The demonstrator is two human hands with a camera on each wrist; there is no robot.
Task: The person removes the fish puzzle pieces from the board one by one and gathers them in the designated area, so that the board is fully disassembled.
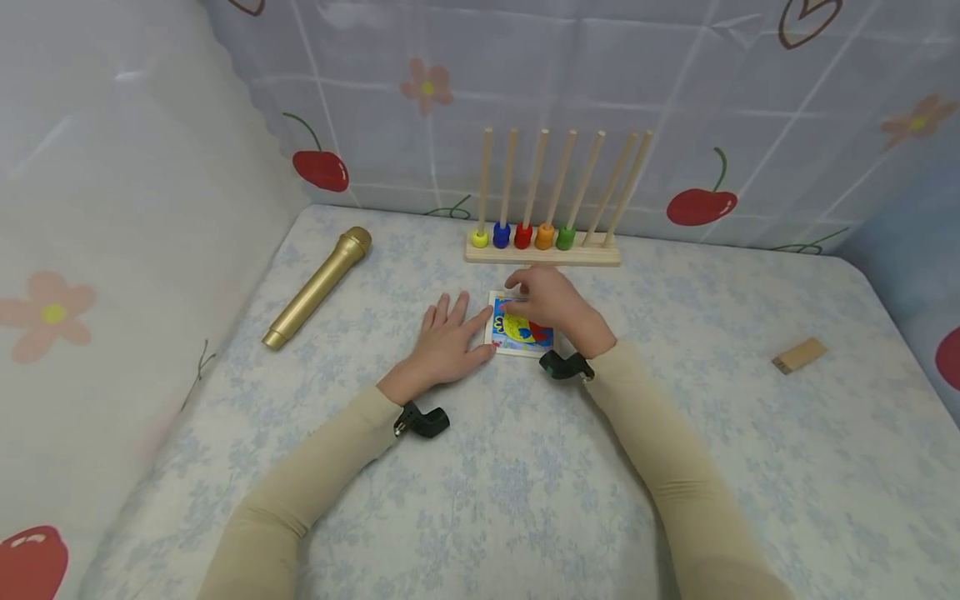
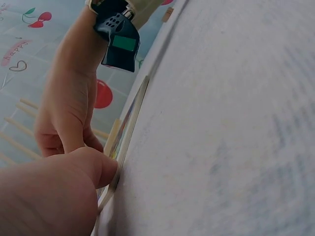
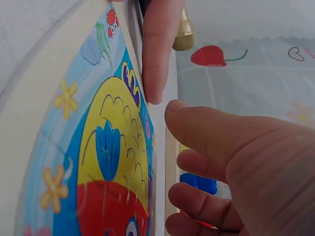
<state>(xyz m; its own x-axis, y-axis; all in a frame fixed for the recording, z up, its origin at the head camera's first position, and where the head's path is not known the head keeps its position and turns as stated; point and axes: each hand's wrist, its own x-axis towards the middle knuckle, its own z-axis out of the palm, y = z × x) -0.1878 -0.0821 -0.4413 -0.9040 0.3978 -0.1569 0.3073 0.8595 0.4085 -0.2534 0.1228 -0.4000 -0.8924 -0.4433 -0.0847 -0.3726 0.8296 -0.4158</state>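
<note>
On the table lies a square fish picture puzzle (image 1: 522, 340), showing a yellow and red fish on blue with a pale wooden border. My left hand (image 1: 442, 343) rests palm down at its left side, fingers spread, with index fingertip and thumb at the border. From the right my right hand (image 1: 553, 302) reaches over the puzzle's upper part, fingers loosely bent and nothing between them. In the right wrist view the right thumb (image 3: 206, 130) stands beside the fish picture (image 3: 110, 147), close to the left index finger (image 3: 160, 54). The left thumb (image 2: 101, 167) meets the border in the left wrist view.
Behind the hands stands a wooden peg rack (image 1: 543, 254) with tall rods and yellow, blue, red, orange and green beads. A gold microphone (image 1: 318, 287) lies at the left. Far right lies a small wooden block (image 1: 799, 356). Patterned curtains border the table's back and sides.
</note>
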